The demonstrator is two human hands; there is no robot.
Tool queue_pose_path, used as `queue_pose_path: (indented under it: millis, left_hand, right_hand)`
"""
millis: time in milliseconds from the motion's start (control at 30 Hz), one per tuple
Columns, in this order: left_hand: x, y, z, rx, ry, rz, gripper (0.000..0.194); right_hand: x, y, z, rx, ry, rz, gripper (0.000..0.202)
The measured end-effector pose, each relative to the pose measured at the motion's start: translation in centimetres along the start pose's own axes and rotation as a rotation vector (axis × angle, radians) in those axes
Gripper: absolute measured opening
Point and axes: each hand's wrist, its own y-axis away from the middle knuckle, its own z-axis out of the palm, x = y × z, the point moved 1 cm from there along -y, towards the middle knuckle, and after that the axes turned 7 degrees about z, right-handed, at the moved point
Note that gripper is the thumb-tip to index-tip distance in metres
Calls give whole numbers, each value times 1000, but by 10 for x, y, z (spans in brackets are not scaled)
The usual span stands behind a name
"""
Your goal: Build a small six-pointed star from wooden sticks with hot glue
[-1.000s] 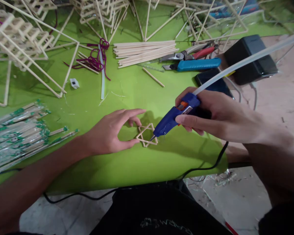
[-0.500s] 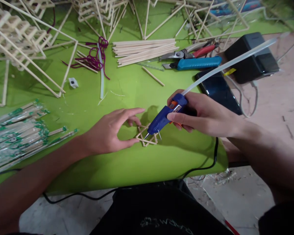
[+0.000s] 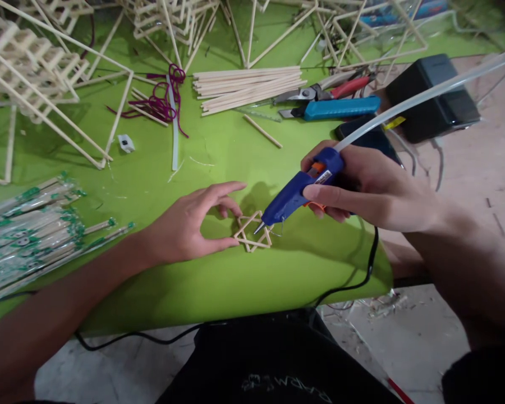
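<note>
A small six-pointed star of thin wooden sticks [image 3: 257,243] lies on the green tabletop. Its left points are pinched between the thumb and fingertips of my left hand [image 3: 193,221]. My right hand [image 3: 362,188] grips a blue hot glue gun [image 3: 292,193] with an orange trigger, and a long translucent glue stick [image 3: 429,92] sticks out of its back. The metal nozzle points down and left over the star; whether it touches the wood I cannot tell. Part of the gun's handle is hidden by my fingers.
Beyond my hands lie bundled wooden sticks [image 3: 248,87], a blue utility knife [image 3: 340,108], pruning shears [image 3: 311,92] and purple cord [image 3: 160,104]. A black box [image 3: 431,101] stands right, wrapped chopsticks [image 3: 29,241] left. Stick frames [image 3: 46,67] fill the back. The gun's black cable [image 3: 368,275] hangs over the front edge.
My right hand has drawn the glue gun up and to the right, so its nozzle has moved from the star's left part toward its right. My left hand stays on the star.
</note>
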Motion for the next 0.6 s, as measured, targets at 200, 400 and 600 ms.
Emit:
queue_pose_path:
  millis: [200, 400, 600]
  left_hand:
    - [0, 0, -3, -9, 14, -16, 84]
    - [-1, 0, -6, -8, 73, -45, 80]
    - [-2, 2, -8, 79, 194, -96, 79]
  right_hand:
    - [11, -8, -5, -101, -40, -4, 30]
    - [19, -11, -9, -133, -60, 0, 29]
    - [19, -12, -9, -120, -162, 0, 29]
